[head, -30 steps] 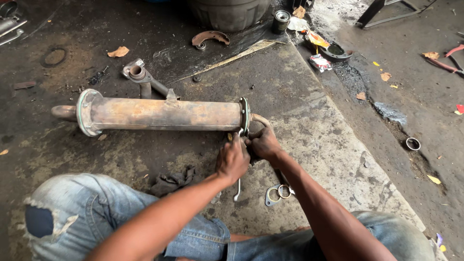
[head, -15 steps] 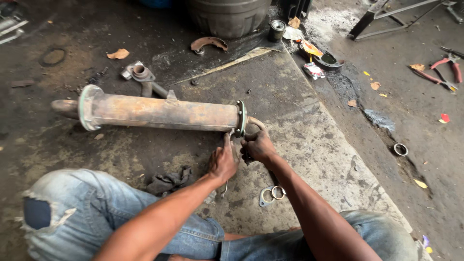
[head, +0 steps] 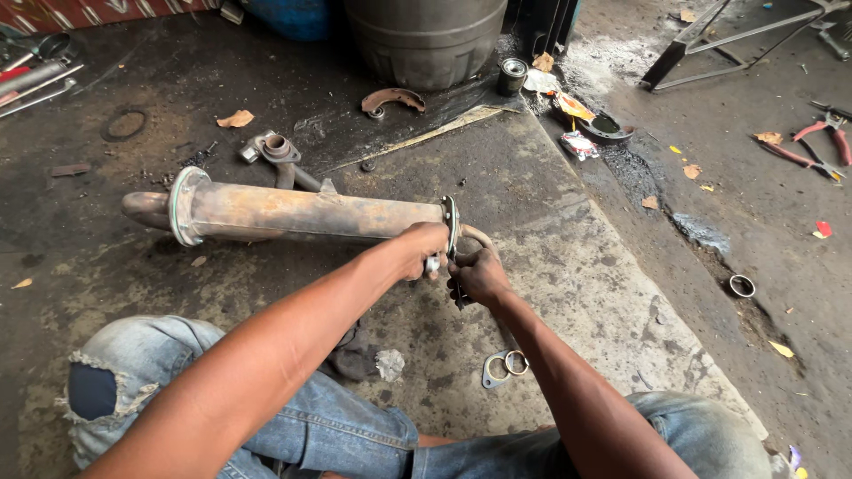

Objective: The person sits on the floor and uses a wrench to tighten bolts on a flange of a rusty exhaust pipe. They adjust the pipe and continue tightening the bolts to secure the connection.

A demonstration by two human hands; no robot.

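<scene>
**Both hands close in on the flanged end of the rusty pipe**

A second ago the left hand (head: 424, 250) hung below the pipe's near end, close to the floor; now it has risen and sits right against the flange (head: 450, 226), fingers curled tight round a small metal tool or fastener, of which only a bright tip shows. The right hand (head: 479, 277) has stayed just below that same flange, fist closed on a dark handle-like piece; what it is exactly is hidden by the fingers. The two hands are nearly touching, both clenched, neither open. The view has also come nearer to the work since then.

By my reading, the effort has shifted from reaching to gripping at the flange joint.

The rusty pipe (head: 302, 213) lies flat on the concrete floor (head: 568, 231), its other flanged end pointing away from the hands. Towards the person's knees from the flange, a pair of metal rings (head: 504, 365) lies loose on the floor. Beyond the pipe's far side rests a small pipe fitting (head: 271, 147), and well off past the flange end, red-handled pliers (head: 821, 133).
</scene>
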